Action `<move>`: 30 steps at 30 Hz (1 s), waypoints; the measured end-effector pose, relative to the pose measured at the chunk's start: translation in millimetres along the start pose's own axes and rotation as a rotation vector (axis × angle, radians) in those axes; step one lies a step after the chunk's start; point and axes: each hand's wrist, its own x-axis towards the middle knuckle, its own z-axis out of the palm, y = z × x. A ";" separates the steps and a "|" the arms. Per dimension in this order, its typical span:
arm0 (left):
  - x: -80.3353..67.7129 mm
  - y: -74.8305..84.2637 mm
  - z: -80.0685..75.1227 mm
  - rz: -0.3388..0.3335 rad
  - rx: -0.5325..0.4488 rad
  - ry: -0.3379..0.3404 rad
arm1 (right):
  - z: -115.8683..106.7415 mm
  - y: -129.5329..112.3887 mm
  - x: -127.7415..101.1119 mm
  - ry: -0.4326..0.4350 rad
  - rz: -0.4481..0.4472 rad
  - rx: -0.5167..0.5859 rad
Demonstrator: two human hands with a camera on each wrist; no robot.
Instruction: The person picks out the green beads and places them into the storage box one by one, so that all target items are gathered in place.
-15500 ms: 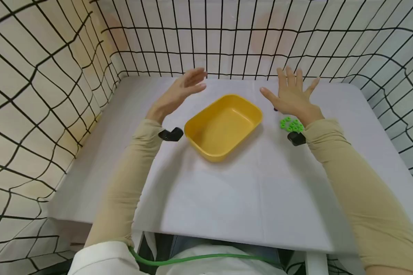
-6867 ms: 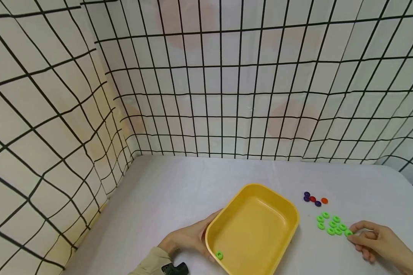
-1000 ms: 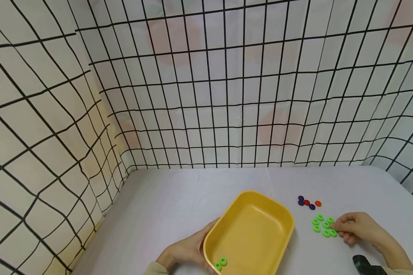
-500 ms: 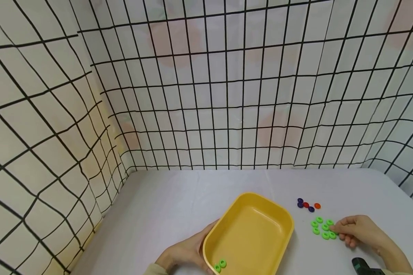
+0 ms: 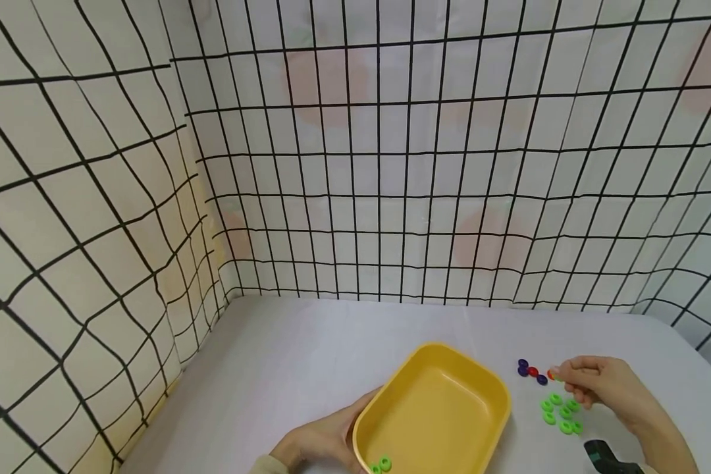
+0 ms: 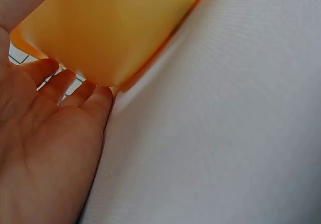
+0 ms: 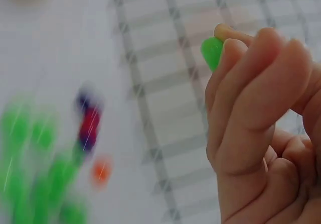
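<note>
My left hand (image 5: 328,438) grips the near left corner of a yellow plastic tub (image 5: 438,415). In the left wrist view its fingers (image 6: 98,103) bend against the tub's wall. Two small green rings (image 5: 385,464) lie inside, by the near left corner. My right hand (image 5: 610,392) pinches another green ring (image 7: 212,52) between thumb and fingertips, raised above the table. Below it several loose green rings (image 5: 565,413) lie in a cluster. The fingertips partly cover an orange bead (image 5: 550,374) in the head view.
Several purple and red beads (image 5: 533,372) lie behind the green rings, right of the tub. A white cloth (image 5: 308,349) covers the table. Black wire-grid netting (image 5: 391,197) over white sheeting encloses the back and sides.
Over the last half second my right hand has lifted a green ring off the cluster. Earlier both hands hovered open; since then my left hand took the tub and two rings came into it.
</note>
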 end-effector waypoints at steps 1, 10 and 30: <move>0.6 0.4 1.6 0.004 -0.014 -0.007 | 6.0 -12.5 0.6 -0.019 -0.045 0.008; 0.2 -4.6 14.9 -0.034 -0.236 -0.040 | 99.3 -125.9 9.2 -0.388 -0.473 0.002; 0.0 -5.7 9.9 -0.001 -0.244 -0.115 | 227.4 -166.4 -16.5 -0.947 -0.877 -0.874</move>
